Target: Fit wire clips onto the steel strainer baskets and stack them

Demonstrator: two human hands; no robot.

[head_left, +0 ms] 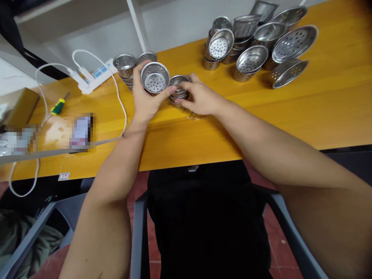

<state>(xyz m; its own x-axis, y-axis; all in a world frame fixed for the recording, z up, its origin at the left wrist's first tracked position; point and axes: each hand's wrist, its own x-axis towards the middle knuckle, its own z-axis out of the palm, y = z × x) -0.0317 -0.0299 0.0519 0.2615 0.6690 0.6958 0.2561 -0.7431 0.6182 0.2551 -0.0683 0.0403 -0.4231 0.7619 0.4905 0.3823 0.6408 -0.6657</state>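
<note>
My left hand (147, 99) is closed around a round metal strainer cup (155, 79), its perforated bottom facing me through the open top. Just right of it, my right hand (200, 95) grips a small stack of similar perforated cups (178, 87) at the rim and side. Whether that stack rests on the table is hard to tell. Thin bent wire pieces (195, 116) lie on the wood below my right hand. Behind my left hand stand more stacked cups (124, 65), partly covered by the fingers.
Many metal strainer cups (252, 60) crowd the table's back right, some tipped over. At left are a white power strip (95, 79) with cables, a screwdriver (59, 106), a blurred phone (80, 131) and a cardboard box (21, 106). A shelf wall (174, 27) borders the wooden table (186, 145).
</note>
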